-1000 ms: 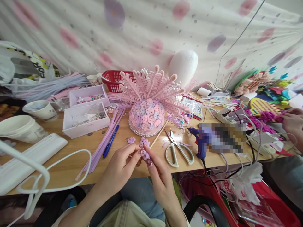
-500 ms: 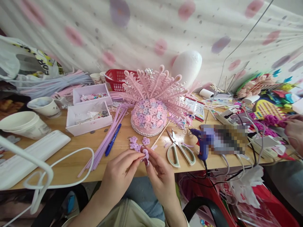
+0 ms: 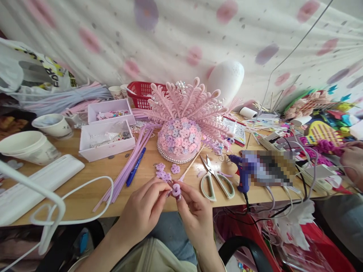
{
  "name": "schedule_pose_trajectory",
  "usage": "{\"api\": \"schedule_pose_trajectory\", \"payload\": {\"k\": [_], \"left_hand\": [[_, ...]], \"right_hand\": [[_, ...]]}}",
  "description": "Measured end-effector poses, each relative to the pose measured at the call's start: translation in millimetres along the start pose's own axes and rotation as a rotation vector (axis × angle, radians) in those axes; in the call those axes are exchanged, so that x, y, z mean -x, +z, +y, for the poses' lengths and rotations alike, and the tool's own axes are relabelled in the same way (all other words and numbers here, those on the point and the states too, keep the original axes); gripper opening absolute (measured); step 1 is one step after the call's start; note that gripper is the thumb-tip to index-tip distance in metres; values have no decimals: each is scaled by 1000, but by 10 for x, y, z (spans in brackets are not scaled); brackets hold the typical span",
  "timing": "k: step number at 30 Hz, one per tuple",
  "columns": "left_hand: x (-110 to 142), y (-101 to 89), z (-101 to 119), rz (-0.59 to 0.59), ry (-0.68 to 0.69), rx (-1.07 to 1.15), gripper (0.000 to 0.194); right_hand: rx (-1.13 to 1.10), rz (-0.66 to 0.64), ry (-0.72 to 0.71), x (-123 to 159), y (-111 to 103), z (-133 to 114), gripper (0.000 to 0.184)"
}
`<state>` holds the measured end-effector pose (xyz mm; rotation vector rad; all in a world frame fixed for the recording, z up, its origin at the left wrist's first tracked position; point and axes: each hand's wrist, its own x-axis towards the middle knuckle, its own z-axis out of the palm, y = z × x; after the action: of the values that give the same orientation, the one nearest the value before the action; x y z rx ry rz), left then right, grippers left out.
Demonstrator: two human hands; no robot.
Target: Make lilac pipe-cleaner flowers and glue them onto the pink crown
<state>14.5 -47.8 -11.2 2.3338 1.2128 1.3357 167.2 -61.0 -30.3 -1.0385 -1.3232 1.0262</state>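
Observation:
A small curled piece of purple pipe cleaner is pinched between the fingertips of my left hand and my right hand, just over the table's front edge. Finished purple pipe-cleaner flowers lie right beyond my fingers. Behind them stands a pink headpiece, its dome covered in small flowers, with feathery pink plumes fanned out above and a pearl trim around the base. To the right of my hands, scissors lie with their blades slightly apart. A bundle of purple pipe cleaners and a blue pen rest on the left.
A blue glue gun with its cord is at the right. White boxes of beads, paper cups and a white lamp occupy the left side. A foam head stands behind. Another person's hand shows at the far right.
The purple pipe cleaner has been turned between my fingertips and now shows as a rounder loop facing me. Both hands stay in nearly the same place.

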Motion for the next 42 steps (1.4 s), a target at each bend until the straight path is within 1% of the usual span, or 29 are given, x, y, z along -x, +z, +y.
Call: {"api": "schedule_pose_trajectory", "payload": {"k": [2, 5, 7, 12, 14, 16, 20, 22, 24, 26, 28, 31, 33, 35, 37, 40, 42], "left_hand": [[6, -14, 14, -9, -5, 51, 15], [31, -10, 8, -14, 23, 24, 19], [45, -5, -16, -29, 67, -59, 20], [1, -39, -45, -105, 272, -378, 27], [-50, -63, -25, -139, 316, -451, 29], [-104, -80, 1, -184, 336, -488, 30], [-160, -79, 18, -305, 309, -544, 30], [-158, -61, 4, -325, 252, -544, 27], [-147, -43, -14, -321, 184, -508, 23], [-133, -34, -29, -329, 145, -466, 23], [-116, -36, -42, -329, 178, -438, 24], [-76, -42, -67, -242, 285, -414, 27], [-45, -40, -87, -176, 329, -391, 29], [-19, -37, -99, -149, 312, -335, 30], [-3, -36, -95, -142, 260, -259, 32], [-5, -37, -63, -137, 203, -231, 35], [-17, -35, -33, -141, 207, -259, 37]], "right_hand": [[5, 15, -2, -7, 2, -5, 22], [9, 43, 8, -24, -5, -10, 19], [19, 25, 19, -35, -19, -19, 18], [74, -94, 82, -55, -84, -51, 25], [126, -127, 88, -63, -108, -63, 26], [232, -145, 62, -70, -123, -73, 27], [478, -181, -30, -79, -134, -73, 30], [552, -198, -89, -80, -134, -59, 32], [592, -214, -155, -80, -133, -43, 34], [588, -214, -197, -80, -130, -36, 35], [530, -193, -185, -80, -128, -39, 35], [370, -159, -77, -89, -140, -45, 32], [272, -175, -27, -103, -164, -39, 30], [214, -216, -26, -116, -196, -28, 28], [204, -251, -43, -120, -223, -24, 27], [240, -224, -43, -109, -213, -39, 26], [195, -200, 18, -98, -167, -53, 23]]}}
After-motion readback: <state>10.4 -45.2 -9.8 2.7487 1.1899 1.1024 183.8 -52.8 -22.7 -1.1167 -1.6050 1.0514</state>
